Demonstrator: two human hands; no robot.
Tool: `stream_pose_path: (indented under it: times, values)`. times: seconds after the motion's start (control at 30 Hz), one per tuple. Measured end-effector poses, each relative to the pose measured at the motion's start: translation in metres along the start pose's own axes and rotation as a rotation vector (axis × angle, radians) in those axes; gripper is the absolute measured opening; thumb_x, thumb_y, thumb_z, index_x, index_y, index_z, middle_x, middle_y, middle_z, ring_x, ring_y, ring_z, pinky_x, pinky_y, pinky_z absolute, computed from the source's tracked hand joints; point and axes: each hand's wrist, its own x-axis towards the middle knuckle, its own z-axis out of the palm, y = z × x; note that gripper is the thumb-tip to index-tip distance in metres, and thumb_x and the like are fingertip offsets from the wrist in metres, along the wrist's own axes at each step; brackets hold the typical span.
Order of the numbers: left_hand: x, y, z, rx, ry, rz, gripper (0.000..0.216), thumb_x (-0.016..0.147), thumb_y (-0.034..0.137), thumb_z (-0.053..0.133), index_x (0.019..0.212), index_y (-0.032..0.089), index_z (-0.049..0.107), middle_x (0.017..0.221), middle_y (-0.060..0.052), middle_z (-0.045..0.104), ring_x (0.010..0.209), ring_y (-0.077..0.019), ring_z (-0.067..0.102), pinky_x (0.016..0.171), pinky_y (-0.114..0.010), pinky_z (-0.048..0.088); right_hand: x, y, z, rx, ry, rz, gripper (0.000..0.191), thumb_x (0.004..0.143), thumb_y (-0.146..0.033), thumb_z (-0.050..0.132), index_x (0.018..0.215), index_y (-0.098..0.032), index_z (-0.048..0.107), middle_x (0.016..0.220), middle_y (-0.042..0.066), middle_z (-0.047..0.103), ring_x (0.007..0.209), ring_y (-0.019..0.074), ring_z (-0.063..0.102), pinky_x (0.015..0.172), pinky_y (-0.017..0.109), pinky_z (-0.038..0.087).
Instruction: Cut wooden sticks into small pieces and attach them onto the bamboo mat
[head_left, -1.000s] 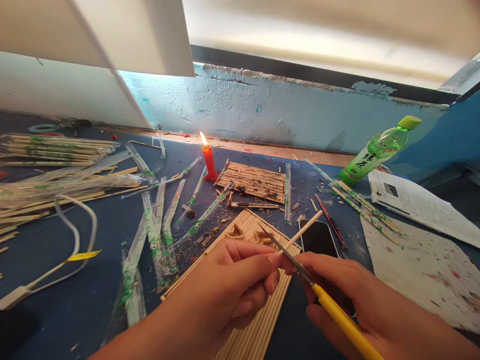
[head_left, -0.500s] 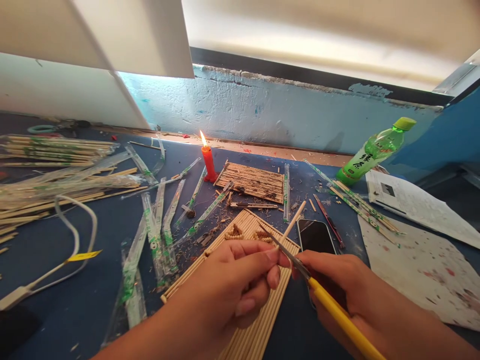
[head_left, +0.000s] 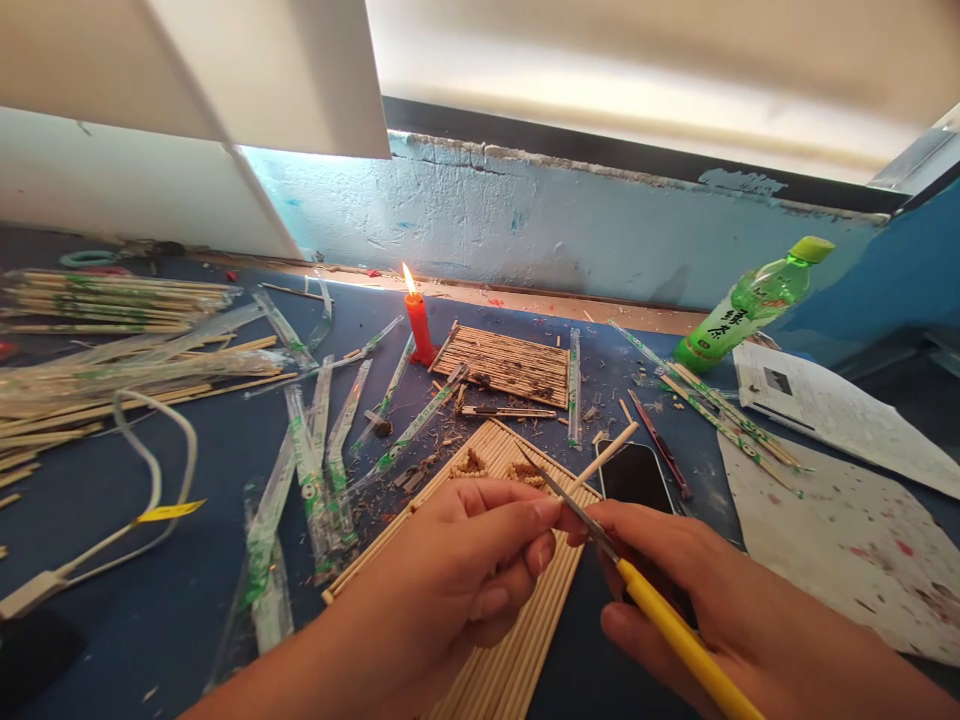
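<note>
My left hand (head_left: 457,570) pinches a thin wooden stick (head_left: 607,450) between thumb and forefinger, its free end pointing up and right. My right hand (head_left: 697,590) grips a yellow-handled utility knife (head_left: 660,615); its blade (head_left: 559,495) lies across the stick just past my left fingertips. Both hands hover over a mat of glued sticks (head_left: 502,640) bearing small piles of cut pieces (head_left: 471,463). A black phone (head_left: 636,475) lies just beyond my right hand.
A lit red candle (head_left: 418,325) stands behind a second, darker stick mat (head_left: 510,362). Empty chopstick wrappers (head_left: 315,450) and stick bundles (head_left: 112,300) litter the left. A green bottle (head_left: 750,305), papers (head_left: 840,540), a white cable (head_left: 142,500) and a small cutter (head_left: 506,411) lie around.
The stick's free end swung left and back right as my left hand turned it. The knife blade stayed across it; both hands barely shifted.
</note>
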Motion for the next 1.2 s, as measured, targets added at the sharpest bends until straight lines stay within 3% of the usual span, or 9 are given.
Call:
stream_pose_path:
  times: [0.2,0.5,0.7,0.8,1.0,1.2]
  values:
    - [0.0005,0.0024,0.0038,-0.004,0.034,-0.014,0.024,0.089,0.022,0.072,0.067,0.014,0.066,0.057,0.006,0.052,0.036,0.0015,0.021,0.035,-0.011,0.014,0.0025,-0.0006,0.0036,0.055,0.074,-0.057,0.043,0.085,-0.018,0.069,0.125,-0.033,0.07,0.119,0.0,0.081,0.096,0.0226,0.079,0.075,0.023,0.063]
    - [-0.002,0.0014,0.0034,0.035,-0.054,-0.013,0.032,0.093,0.024,0.07,0.064,0.013,0.068,0.057,0.006,0.048,0.038,0.0014,0.018,0.034,-0.011,0.013,0.0015,0.002,0.0067,0.201,-0.018,0.047,0.024,0.085,-0.011,0.067,0.102,-0.027,0.073,0.09,-0.003,0.079,0.076,0.0192,0.074,0.066,0.022,0.06]
    - [0.0024,-0.0009,0.0007,0.078,0.023,0.024,0.02,0.089,0.03,0.074,0.078,0.014,0.074,0.058,0.006,0.049,0.037,0.0008,0.021,0.034,-0.012,0.012,0.0033,0.0003,0.0071,0.193,-0.011,0.034,0.034,0.092,-0.012,0.06,0.12,-0.029,0.069,0.111,-0.002,0.08,0.088,0.0163,0.076,0.078,0.02,0.06]
    - [0.0037,-0.001,0.0006,0.164,0.061,0.062,0.025,0.089,0.032,0.075,0.072,0.015,0.071,0.055,0.006,0.048,0.039,-0.0008,0.025,0.035,-0.014,0.013,0.0031,-0.0024,0.004,0.136,0.026,-0.009,0.037,0.09,-0.016,0.06,0.123,-0.03,0.069,0.12,0.0,0.08,0.088,0.018,0.077,0.074,0.02,0.061]
    - [0.0041,-0.0005,0.0046,0.275,0.087,0.114,0.027,0.089,0.033,0.072,0.069,0.017,0.069,0.053,0.005,0.05,0.04,-0.0033,0.029,0.036,-0.017,0.015,0.0032,-0.0049,-0.0014,0.075,0.034,0.029,0.021,0.086,-0.021,0.061,0.102,-0.03,0.071,0.094,-0.002,0.082,0.069,0.0185,0.074,0.06,0.023,0.06]
    - [0.0036,-0.0023,0.0053,0.356,0.14,0.139,0.026,0.086,0.034,0.075,0.069,0.015,0.073,0.054,0.005,0.049,0.044,-0.0043,0.029,0.038,-0.018,0.017,0.0032,-0.0069,0.0068,0.11,0.05,0.054,0.031,0.09,-0.017,0.057,0.114,-0.028,0.073,0.089,-0.002,0.079,0.072,0.0182,0.073,0.065,0.023,0.06]
